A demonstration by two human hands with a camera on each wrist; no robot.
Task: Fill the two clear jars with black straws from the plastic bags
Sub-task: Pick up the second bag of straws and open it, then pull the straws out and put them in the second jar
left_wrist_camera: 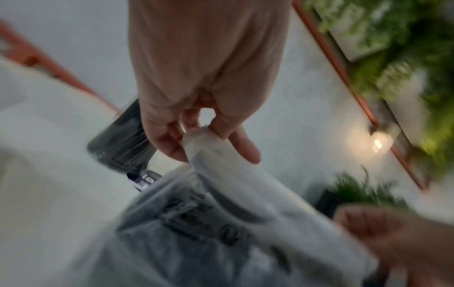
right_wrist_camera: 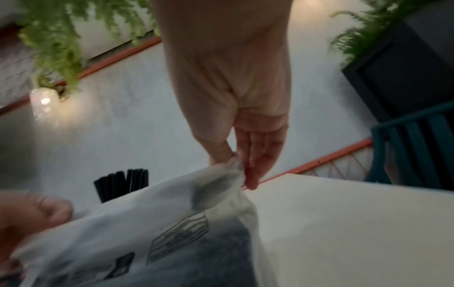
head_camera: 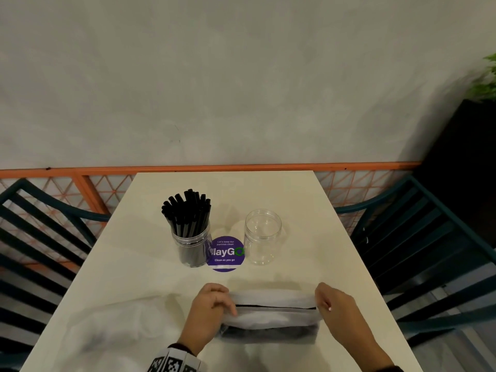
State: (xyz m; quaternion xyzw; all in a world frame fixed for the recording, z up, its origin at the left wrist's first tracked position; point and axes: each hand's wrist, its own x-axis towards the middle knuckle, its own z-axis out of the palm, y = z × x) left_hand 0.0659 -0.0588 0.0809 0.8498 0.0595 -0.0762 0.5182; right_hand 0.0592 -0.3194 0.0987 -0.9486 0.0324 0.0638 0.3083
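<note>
A: From the head view, what lay on the pale rectangular counter [head_camera: 308, 200]?

B: A frosted plastic bag of black straws [head_camera: 271, 315] sat near the front edge, its long axis running left to right, parallel to that edge. The left hand [head_camera: 208, 307] held its left end and the right hand [head_camera: 335, 304] its right end. Behind it stood a clear round jar packed with upright black straws [head_camera: 189, 232] and, to the right, an empty clear round jar [head_camera: 263, 237], mouth up. A round purple sticker [head_camera: 226, 254] lay between them.

A: Any open room?

B: Bare counter lay between bag and jars, and more stretched behind the jars to the far edge. A crumpled clear plastic bag [head_camera: 112, 328] took up the front left. Teal slatted chairs [head_camera: 418, 237] flanked both sides.

A: And the left wrist view?

B: Blurred. The left hand [left_wrist_camera: 196, 108] pinched the bag's [left_wrist_camera: 221, 223] upper corner between thumb and fingertips [left_wrist_camera: 172, 149], a narrow grip. The filled jar [left_wrist_camera: 120, 139] showed behind it.

A: The right wrist view?

B: The right hand [right_wrist_camera: 243, 136] pinched the bag's [right_wrist_camera: 152, 233] gathered corner between thumb and nearly straight fingers [right_wrist_camera: 255, 165], again a narrow grip, just above the counter [right_wrist_camera: 343, 223]. Straw tips [right_wrist_camera: 123, 184] showed beyond the bag.
</note>
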